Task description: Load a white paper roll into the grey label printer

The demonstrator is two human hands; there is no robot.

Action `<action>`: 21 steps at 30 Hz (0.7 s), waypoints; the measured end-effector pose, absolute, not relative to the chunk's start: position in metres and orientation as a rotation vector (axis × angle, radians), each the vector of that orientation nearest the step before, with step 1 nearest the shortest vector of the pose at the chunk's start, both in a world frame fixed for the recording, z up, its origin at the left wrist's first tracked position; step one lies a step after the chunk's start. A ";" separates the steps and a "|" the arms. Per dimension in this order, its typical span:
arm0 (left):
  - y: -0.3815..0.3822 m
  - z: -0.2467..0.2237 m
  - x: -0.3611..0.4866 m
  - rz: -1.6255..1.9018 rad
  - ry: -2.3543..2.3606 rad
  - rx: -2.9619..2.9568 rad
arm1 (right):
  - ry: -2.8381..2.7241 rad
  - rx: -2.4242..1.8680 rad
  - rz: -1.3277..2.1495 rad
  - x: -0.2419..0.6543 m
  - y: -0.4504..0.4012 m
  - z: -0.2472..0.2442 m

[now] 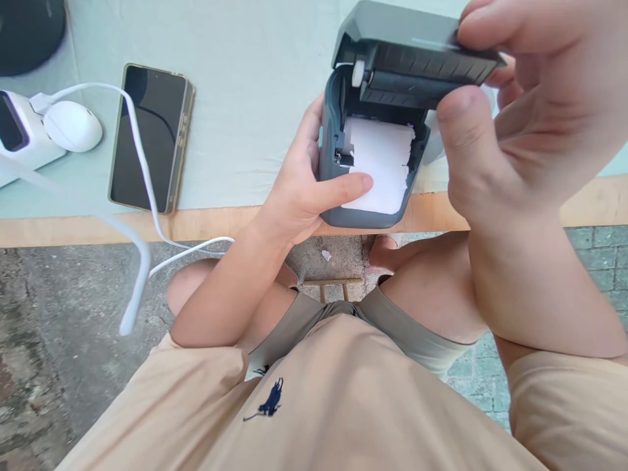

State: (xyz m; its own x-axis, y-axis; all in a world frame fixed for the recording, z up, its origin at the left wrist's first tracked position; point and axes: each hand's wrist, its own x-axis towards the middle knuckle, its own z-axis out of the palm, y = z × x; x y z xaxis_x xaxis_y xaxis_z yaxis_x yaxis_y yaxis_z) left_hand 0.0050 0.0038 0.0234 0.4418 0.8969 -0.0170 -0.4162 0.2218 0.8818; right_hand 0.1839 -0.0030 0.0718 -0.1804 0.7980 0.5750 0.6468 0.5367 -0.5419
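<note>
A dark grey portable label printer (338,196) is held at the table's front edge with its lid (402,29) raised. Inside lies a strip of white paper (380,147) with ragged side edges. My left hand (314,176) wraps around the printer's left side, its thumb resting on the paper. Up at the right, my right hand (520,104) pinches the lid's right end between thumb and fingers. A black roller with a white gear at its left end shows on the underside of the lid.
A smartphone (147,137) lies on the pale green tablecloth (235,98). To its left are a white device with a dark screen (14,124) and a white rounded object (73,126). A white cable (135,124) crosses the phone and hangs over the wooden table edge (216,221).
</note>
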 end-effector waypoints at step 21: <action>0.005 0.017 0.007 1.015 0.675 0.947 | -2.188 -0.910 0.333 0.202 0.004 0.066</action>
State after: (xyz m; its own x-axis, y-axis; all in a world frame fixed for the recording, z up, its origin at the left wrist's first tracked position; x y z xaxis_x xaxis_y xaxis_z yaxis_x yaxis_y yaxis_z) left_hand 0.0067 0.0052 0.0173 0.3933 0.9183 -0.0453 -0.3962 0.2137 0.8930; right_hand 0.2019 0.0037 0.0662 -0.4819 0.6973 0.5307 0.5080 0.7157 -0.4792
